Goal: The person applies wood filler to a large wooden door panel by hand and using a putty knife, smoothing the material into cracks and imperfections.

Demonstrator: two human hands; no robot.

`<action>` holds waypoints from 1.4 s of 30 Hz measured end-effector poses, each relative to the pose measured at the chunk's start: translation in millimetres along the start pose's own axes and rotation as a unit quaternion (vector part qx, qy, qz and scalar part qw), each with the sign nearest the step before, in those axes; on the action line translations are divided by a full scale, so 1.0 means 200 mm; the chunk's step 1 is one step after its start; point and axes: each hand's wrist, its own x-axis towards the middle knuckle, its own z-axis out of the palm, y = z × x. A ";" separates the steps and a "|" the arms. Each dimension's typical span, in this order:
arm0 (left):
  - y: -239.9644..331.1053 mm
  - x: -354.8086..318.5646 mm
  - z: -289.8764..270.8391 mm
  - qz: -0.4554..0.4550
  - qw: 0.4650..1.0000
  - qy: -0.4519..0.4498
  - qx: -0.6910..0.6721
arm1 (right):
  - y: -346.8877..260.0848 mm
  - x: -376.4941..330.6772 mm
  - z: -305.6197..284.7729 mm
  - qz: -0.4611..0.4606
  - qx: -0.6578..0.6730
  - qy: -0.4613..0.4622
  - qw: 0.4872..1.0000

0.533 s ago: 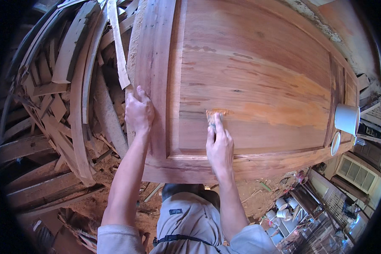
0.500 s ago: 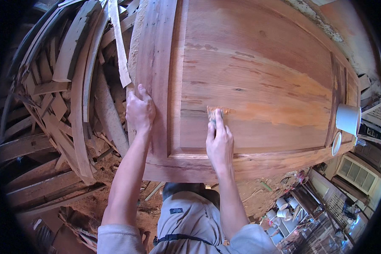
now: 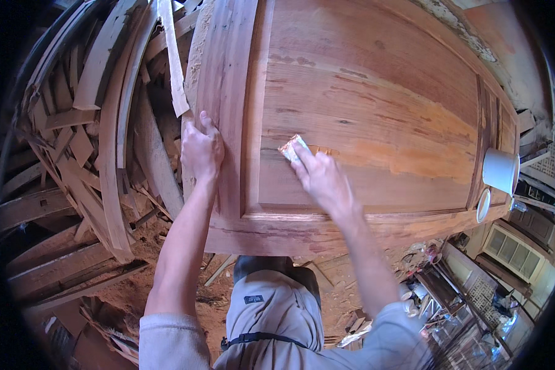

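My right hand (image 3: pixel 322 177) pinches a small flat putty scraper (image 3: pixel 293 148), its pale blade smeared with orange filler along the edge. The blade is tilted over the recessed panel of a large reddish wooden door (image 3: pixel 351 43); whether it touches the wood I cannot tell. Just right of the blade lies a small dab of orange filler (image 3: pixel 324 150). Wide orange filler smears (image 3: pixel 413 148) cover the panel farther right. At the door's left edge my left hand (image 3: pixel 202 149) is closed round the frame, thumb on top, with its other fingers partly hidden.
A white tub (image 3: pixel 500 171) and a round white lid (image 3: pixel 484 206) sit at the door's right end. Stacked wood offcuts (image 3: pixel 108 123) crowd the left side, and a pale strip (image 3: pixel 174 61) hangs beside the door edge. Clutter (image 3: pixel 450 296) fills the floor at lower right.
My right hand has turned and shifted so that the scraper sits farther left and slightly farther away, its blade now angled. My left hand keeps its grip on the door edge.
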 end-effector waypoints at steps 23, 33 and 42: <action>-0.02 0.01 0.00 -0.006 1.000 -0.002 0.009 | 0.39 -0.43 0.04 0.233 0.388 0.121 0.884; -0.01 -0.01 0.00 0.001 1.000 -0.005 0.008 | 0.35 -0.30 0.16 0.127 0.089 0.189 0.970; 0.00 -0.01 0.02 0.014 1.000 -0.003 -0.002 | 0.47 -0.26 0.20 0.110 0.085 0.239 0.961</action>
